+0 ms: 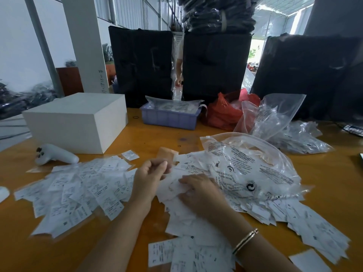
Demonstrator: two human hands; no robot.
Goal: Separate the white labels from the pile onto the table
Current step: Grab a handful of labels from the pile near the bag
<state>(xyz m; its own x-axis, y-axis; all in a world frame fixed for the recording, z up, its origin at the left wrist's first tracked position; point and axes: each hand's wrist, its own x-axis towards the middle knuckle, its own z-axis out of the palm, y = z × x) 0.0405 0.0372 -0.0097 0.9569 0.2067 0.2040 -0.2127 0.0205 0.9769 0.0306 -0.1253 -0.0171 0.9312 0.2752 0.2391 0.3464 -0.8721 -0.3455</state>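
Big yellow table (324,183), wide and flat, with white labels all over the near half. On the left, a spread patch of labels (78,189), lying flat and loose, most with the long side pointing away and a bit to the left. In the middle and to the right, the pile (188,216), thicker and messier, partly under a clear plastic bag (251,169). Behind, a white box (78,120) and a purple tray (169,118), well apart from the work. Right hand (198,191) down on top of the pile, nearer to it than the other hand, fingers (188,182) curled and pressed on a crumpled label, tips pointing left. Left hand (151,173) lifted just beside the pile, between pile and spread patch, fingertips pinched together; too blurred to tell if a label sat between them. Pile right under the right fingers and just to the right of the left ones; spread patch on the far side. Likely next: a label carried left to the patch.
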